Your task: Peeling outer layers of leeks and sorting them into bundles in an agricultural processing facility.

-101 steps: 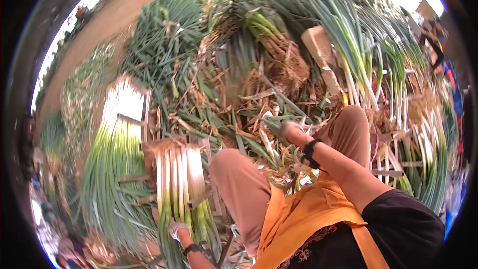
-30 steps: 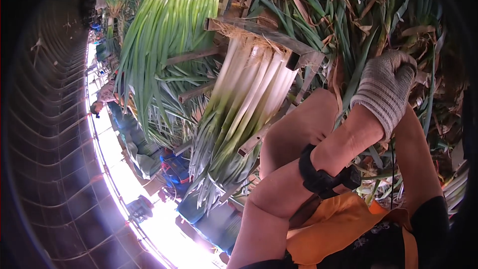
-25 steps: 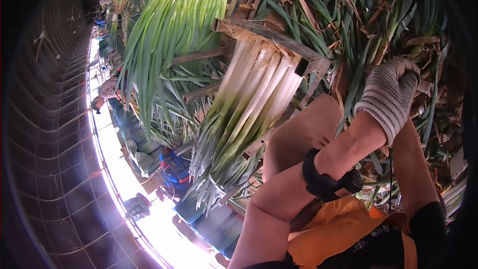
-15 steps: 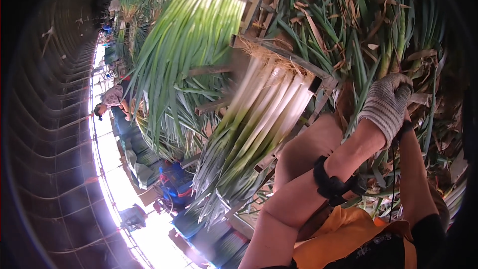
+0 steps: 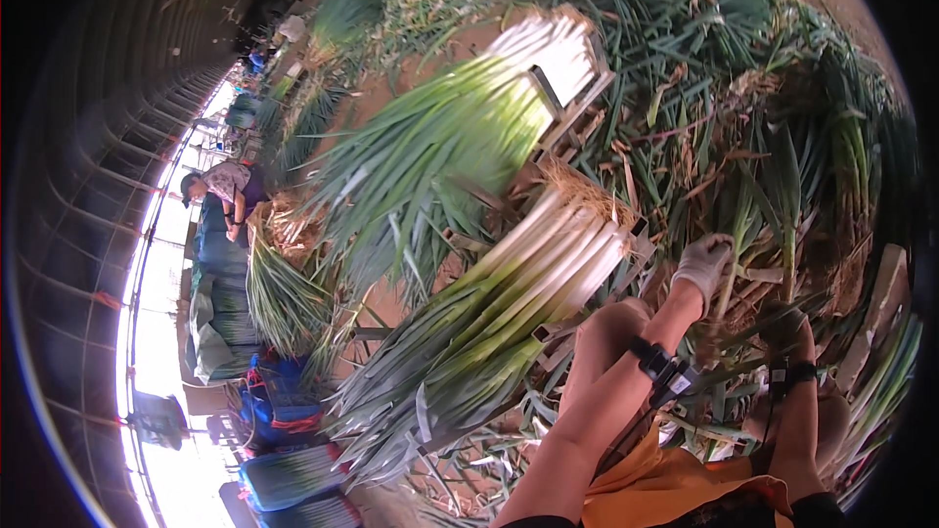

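Note:
My left hand (image 5: 705,263), in a pale knitted glove with a black band at its wrist, is closed around a green onion stalk (image 5: 727,290) beside my knee. My right hand (image 5: 785,327) is dark and lies lower to the right. Another green onion stalk (image 5: 789,259) runs down to it, but its fingers cannot be made out. Left of my hands, a bundle of long green onions (image 5: 533,259) rests on a metal rack (image 5: 641,235), its roots against the rack's end and its leaves spreading toward the lower left.
A second bundle of green onions (image 5: 460,122) lies beyond on another frame (image 5: 584,108). Loose green onions (image 5: 685,29) cover the ground ahead and right. At the left a person (image 5: 227,186) bends over more bundles. Blue crates (image 5: 293,479) stand at the lower left, and a wooden board (image 5: 885,298) leans at right.
My view has shifted, showing more ground ahead. My hands, close together before, are now apart: the left beside an onion stalk, the right lower and to the right.

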Available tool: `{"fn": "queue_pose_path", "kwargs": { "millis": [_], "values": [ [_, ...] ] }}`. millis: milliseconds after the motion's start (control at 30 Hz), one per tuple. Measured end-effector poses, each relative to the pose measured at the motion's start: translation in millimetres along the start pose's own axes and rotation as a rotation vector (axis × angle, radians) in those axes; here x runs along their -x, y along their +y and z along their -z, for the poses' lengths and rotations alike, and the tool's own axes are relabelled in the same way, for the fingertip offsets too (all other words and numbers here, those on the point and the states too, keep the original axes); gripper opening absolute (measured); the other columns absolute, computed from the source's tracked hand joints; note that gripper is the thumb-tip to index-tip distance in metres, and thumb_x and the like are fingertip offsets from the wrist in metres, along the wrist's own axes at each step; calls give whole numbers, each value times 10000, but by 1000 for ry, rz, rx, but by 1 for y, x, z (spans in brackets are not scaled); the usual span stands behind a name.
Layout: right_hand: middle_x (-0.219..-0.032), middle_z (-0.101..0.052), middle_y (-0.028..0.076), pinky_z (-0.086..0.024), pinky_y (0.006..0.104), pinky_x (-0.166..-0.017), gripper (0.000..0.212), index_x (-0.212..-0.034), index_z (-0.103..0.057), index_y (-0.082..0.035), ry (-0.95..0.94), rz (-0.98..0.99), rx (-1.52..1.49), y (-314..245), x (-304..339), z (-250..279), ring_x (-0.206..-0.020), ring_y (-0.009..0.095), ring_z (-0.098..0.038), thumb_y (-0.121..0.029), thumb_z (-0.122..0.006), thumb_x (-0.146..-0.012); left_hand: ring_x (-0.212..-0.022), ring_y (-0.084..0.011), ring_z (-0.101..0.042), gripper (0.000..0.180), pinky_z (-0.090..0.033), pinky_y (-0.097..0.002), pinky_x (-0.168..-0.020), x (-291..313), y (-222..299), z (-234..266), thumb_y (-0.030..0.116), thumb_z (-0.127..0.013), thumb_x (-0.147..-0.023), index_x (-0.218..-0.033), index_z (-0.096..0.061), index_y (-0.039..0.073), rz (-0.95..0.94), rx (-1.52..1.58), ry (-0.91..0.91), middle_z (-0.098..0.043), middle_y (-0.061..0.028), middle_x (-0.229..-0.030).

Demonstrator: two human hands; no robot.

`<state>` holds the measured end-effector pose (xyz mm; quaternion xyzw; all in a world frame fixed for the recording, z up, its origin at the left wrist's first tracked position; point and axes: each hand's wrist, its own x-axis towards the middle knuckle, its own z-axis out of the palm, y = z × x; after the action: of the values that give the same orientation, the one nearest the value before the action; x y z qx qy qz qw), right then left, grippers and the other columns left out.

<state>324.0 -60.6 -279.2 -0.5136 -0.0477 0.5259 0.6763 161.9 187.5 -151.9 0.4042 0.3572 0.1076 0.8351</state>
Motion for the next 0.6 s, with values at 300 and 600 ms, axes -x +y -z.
{"fn": "queue_pose_path", "kwargs": {
  "millis": [300,600],
  "values": [
    [-654,-559,1,-428,199,-435,181,-890,-598,-13,23,-127,-205,-44,118,-167,-514,80,-524,-184,-547,-861,-762,-206,-581,264,-502,-285,-660,230,57,142,147,-577,-848,-1089,-514,58,-445,419,473,-595,-118,-933],
    [-569,-519,-12,-380,214,-347,237,-912,-572,-4,2,-52,-125,-32,225,-239,-401,91,-460,-232,-555,-847,-663,-169,-573,186,-490,-276,-596,267,15,113,165,-579,-846,-996,-552,59,-377,486,342,-600,-65,-781]
  ]
}}
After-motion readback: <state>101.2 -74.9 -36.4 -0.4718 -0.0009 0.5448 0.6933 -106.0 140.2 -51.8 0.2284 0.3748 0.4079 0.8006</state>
